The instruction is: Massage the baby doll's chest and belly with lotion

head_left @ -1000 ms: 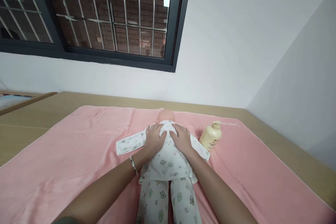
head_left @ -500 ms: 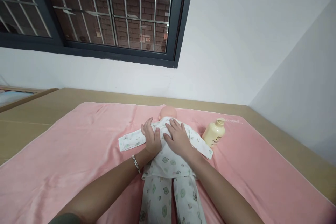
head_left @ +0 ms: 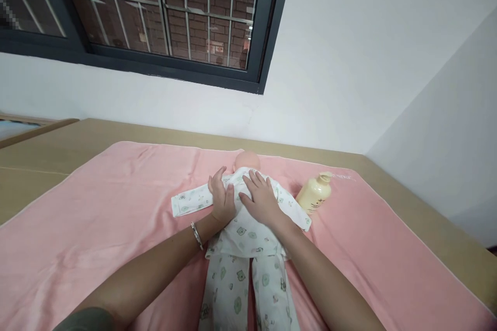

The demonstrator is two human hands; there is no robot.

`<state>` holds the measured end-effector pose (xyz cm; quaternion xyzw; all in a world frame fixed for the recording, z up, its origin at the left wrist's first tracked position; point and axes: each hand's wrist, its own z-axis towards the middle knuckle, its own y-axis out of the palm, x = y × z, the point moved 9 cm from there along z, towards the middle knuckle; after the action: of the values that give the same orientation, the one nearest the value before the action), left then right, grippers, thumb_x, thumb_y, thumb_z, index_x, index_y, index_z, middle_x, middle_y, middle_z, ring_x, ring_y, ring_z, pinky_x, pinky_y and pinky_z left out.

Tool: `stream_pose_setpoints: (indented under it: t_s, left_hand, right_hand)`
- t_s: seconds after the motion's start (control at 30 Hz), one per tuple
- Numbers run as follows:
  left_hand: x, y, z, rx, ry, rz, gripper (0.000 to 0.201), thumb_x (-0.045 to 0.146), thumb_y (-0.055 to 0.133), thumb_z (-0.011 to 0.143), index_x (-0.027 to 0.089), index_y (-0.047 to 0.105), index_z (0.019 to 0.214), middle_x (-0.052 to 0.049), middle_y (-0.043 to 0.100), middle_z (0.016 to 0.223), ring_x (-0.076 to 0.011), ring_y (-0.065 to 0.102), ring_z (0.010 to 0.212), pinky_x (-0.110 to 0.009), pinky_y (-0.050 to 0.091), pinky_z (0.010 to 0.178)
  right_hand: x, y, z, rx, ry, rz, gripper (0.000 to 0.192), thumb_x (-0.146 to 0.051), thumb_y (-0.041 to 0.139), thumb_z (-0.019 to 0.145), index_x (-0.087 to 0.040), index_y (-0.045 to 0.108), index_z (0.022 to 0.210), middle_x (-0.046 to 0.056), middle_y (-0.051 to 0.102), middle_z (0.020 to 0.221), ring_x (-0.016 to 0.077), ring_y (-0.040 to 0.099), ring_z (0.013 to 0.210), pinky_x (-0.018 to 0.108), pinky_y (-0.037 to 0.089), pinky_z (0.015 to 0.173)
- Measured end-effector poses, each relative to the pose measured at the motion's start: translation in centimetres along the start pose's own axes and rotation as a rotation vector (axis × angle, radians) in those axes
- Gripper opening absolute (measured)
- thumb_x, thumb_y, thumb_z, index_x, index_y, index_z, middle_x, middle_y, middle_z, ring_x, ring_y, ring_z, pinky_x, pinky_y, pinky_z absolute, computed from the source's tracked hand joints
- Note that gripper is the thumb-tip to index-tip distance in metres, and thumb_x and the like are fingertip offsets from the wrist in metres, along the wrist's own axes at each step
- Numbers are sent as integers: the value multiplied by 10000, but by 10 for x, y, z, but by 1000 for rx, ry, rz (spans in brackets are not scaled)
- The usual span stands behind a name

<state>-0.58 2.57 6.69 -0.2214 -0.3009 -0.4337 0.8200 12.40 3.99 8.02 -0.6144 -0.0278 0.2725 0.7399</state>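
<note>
A baby doll lies stretched out in a white long-sleeved top and trousers with small green and grey prints. Its bare round head points away from me, and its sleeves spread to both sides. My left hand rests on its edge at the doll's upper left side, fingers raised and apart; a silver bracelet circles that wrist. Flat on the upper right of the doll's torso lies my right hand, fingers spread. Neither hand grips anything. The doll's feet are out of frame.
Under the doll is a pink blanket on a light wooden surface. A pale yellow pump bottle stands by the doll's right-hand sleeve. Behind are a white wall and a dark-framed window with bars.
The camera view has shifted slightly, so everything sits a little further left and higher. Both hands keep nearly the same places on the doll, still open.
</note>
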Motion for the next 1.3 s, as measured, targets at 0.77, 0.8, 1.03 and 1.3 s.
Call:
stream_pose_setpoints:
  t_s: [0.77,0.8,1.03,1.3]
  left_hand:
    - [-3,2,1,-25,-40,29,506,505,272,989,207,389,1381,-140,495,1355,-258,420,1317,-505,134,1187]
    - [-3,1,1,-25,-43,30,508,510,266,990,207,393,1377,-138,496,1353,-255,427,1311,-500,137,1187]
    - [-4,4,1,-57,-35,42,481,475,273,987,196,417,1350,-142,520,1313,-266,445,1269,-503,195,1157]
    - [-2,2,1,-55,57,61,418,430,309,974,191,497,1262,-134,565,1219,-268,488,1195,-481,342,1063]
  right_hand:
    - [11,-2,0,-234,362,1610,265,-309,505,875,-183,585,1093,118,691,1113,230,702,948,443,559,890]
    - [1,3,-4,-343,357,1613,277,-318,517,875,-179,588,1104,116,700,1092,229,710,911,451,564,871]
    - [52,-5,1,-6,562,1524,167,-221,512,858,-165,604,985,86,723,861,189,719,846,308,579,776]
    - [6,18,-5,-384,365,1394,179,-288,661,769,-174,624,901,37,693,701,174,683,606,296,573,597]
